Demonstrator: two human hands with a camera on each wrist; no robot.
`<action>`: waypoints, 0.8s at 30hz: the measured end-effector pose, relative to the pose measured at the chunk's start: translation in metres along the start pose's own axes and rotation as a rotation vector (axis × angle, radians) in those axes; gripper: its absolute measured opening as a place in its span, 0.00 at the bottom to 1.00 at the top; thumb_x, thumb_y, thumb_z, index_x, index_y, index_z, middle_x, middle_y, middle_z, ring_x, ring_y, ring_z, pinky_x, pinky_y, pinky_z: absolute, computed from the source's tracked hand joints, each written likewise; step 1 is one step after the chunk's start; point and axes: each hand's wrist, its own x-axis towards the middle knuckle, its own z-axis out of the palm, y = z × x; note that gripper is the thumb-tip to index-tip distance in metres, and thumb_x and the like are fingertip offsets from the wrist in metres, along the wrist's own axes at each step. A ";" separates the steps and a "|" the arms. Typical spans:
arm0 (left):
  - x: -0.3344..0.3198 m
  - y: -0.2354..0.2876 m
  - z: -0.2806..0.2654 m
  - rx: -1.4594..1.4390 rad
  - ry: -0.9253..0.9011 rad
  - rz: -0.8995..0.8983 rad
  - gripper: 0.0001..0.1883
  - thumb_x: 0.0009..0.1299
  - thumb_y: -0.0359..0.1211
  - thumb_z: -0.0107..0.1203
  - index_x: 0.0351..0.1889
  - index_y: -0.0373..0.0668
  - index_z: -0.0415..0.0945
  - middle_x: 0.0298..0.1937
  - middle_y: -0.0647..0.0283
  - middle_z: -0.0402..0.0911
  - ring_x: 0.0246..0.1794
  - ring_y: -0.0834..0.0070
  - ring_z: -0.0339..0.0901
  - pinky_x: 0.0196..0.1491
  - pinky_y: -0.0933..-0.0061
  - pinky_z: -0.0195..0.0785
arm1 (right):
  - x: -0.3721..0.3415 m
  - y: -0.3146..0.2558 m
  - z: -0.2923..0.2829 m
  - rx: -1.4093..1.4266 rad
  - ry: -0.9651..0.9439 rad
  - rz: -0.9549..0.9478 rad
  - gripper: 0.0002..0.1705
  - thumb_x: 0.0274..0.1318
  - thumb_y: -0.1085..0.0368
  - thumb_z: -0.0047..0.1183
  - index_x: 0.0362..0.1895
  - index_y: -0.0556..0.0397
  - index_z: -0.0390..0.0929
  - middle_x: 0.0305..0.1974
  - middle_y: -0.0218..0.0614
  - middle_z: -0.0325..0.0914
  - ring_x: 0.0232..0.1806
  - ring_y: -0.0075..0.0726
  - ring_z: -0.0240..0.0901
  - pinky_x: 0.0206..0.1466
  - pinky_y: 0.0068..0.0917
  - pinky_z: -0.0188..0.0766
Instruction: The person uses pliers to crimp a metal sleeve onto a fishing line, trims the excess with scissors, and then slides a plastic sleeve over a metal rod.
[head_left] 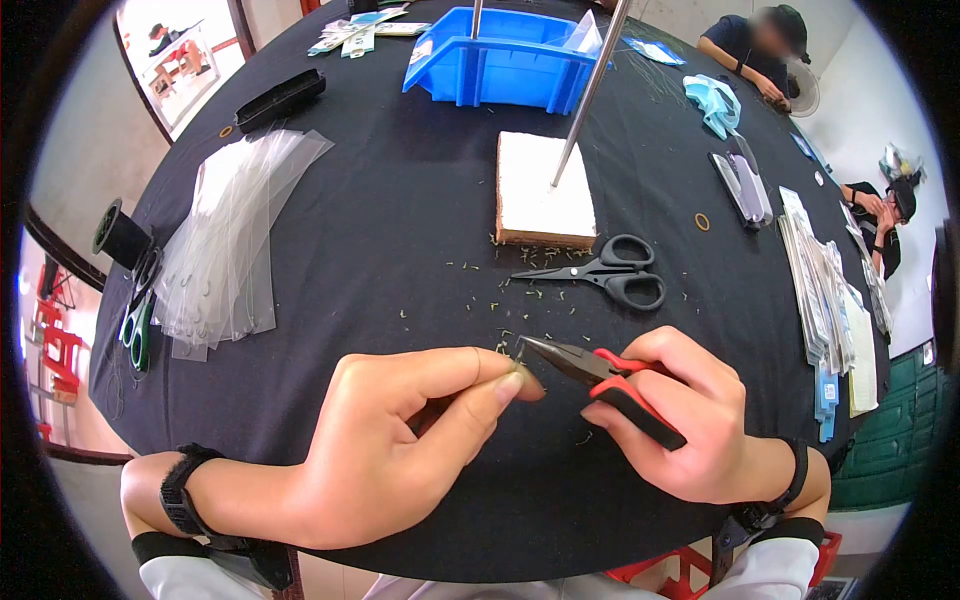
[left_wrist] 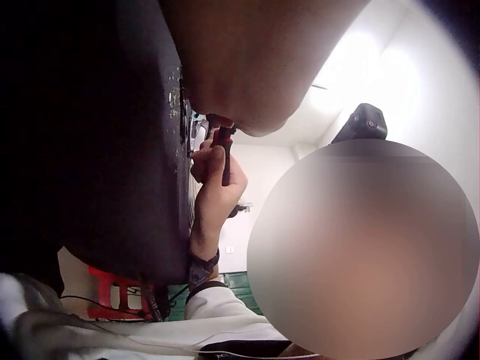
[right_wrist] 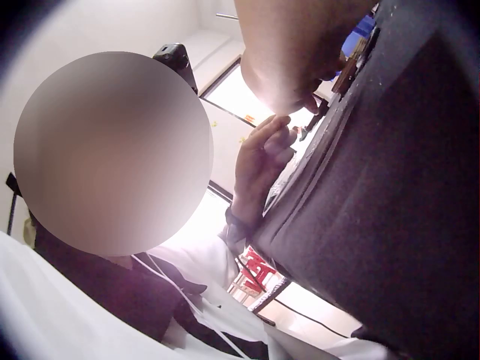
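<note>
Between thumb and forefinger, my left hand [head_left: 385,440] pinches a small, thin greenish piece [head_left: 519,354]; most of it is hidden by the fingertips. My right hand [head_left: 700,425] grips needle-nose pliers [head_left: 570,361] with red and black handles. Their narrow tips point left and reach right at the pinched piece. The left wrist view also shows the right hand [left_wrist: 217,195] around the pliers' handles [left_wrist: 226,150]. Black scissors [head_left: 605,271] lie on the dark cloth beyond the pliers, among small greenish scraps [head_left: 535,293].
A white-topped block [head_left: 540,190] holds an upright metal rod [head_left: 590,105]. Behind it sits a blue bin [head_left: 515,75]. Clear plastic strips with hooks [head_left: 235,230] and green-handled scissors [head_left: 138,335] lie left; a stapler [head_left: 742,185] and packets [head_left: 815,290] lie right. Other people sit farther off.
</note>
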 end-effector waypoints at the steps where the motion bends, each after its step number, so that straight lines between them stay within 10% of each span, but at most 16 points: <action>1: 0.000 0.000 0.000 -0.002 -0.005 -0.007 0.10 0.70 0.26 0.46 0.37 0.28 0.78 0.17 0.69 0.70 0.18 0.88 0.62 0.20 0.85 0.52 | 0.000 0.000 0.000 -0.001 -0.001 0.002 0.13 0.36 0.66 0.67 0.22 0.58 0.74 0.27 0.37 0.69 0.21 0.33 0.68 0.21 0.24 0.65; 24: 0.004 0.000 -0.005 -0.027 0.003 -0.064 0.11 0.70 0.28 0.47 0.35 0.28 0.78 0.20 0.68 0.73 0.18 0.88 0.64 0.21 0.86 0.54 | 0.003 0.000 -0.002 0.070 -0.005 -0.027 0.13 0.35 0.68 0.67 0.22 0.58 0.74 0.29 0.40 0.71 0.25 0.36 0.70 0.25 0.25 0.67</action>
